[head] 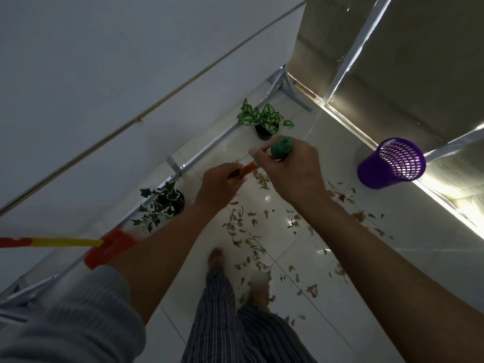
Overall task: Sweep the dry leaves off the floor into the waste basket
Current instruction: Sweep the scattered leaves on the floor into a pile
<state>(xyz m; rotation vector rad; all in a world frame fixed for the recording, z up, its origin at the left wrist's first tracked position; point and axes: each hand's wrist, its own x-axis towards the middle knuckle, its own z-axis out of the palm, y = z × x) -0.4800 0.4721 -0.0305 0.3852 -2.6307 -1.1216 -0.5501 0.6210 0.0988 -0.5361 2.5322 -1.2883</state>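
Where white wall [104, 74] meets floor [327, 258], dry leaves [251, 218] lie scattered.

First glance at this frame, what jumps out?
The two hands at centre: the right hand grips the green top of a broom handle, and the left hand holds its orange shaft lower down. Dry leaves lie scattered over the white tile floor below them. A purple mesh waste basket stands upright at right, next to a bright strip of light.
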